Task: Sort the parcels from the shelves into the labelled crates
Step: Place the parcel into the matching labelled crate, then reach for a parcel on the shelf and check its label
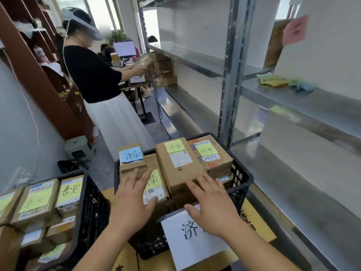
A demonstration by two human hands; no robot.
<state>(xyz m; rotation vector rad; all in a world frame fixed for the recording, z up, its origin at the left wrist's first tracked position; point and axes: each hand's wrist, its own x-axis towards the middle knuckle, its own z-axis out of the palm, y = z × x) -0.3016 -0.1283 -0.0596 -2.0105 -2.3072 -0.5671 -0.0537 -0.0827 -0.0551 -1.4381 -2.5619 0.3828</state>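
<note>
While both hands hover spread over the middle crate, the scene runs like this from the nine o'clock side: a black plastic lattice crate [91, 208] at seven o'clock is packed with brown cardboard parcels [37, 202] carrying yellow handwritten notes. Behind it, at ten o'clock, a person in a black top and white skirt [97, 75] stands holding a clear-wrapped item. Next, the left hand [132, 200] lies released, fingers straight and fanned, over a brown cardboard parcel with a yellow note [155, 184] in the second black plastic crate [240, 178] at six o'clock; whether it touches the parcel cannot be told. Beside it sits a small parcel with a blue note [131, 155]. The right hand [213, 208] is likewise released, fingers splayed above the crate's near rim and its white paper label [187, 243]. Two more yellow-noted parcels [177, 161] fill the crate's far side. Grey metal shelves [293, 94] stand from one to four o'clock, with coloured sticky notes [273, 81] lying on one.
</note>
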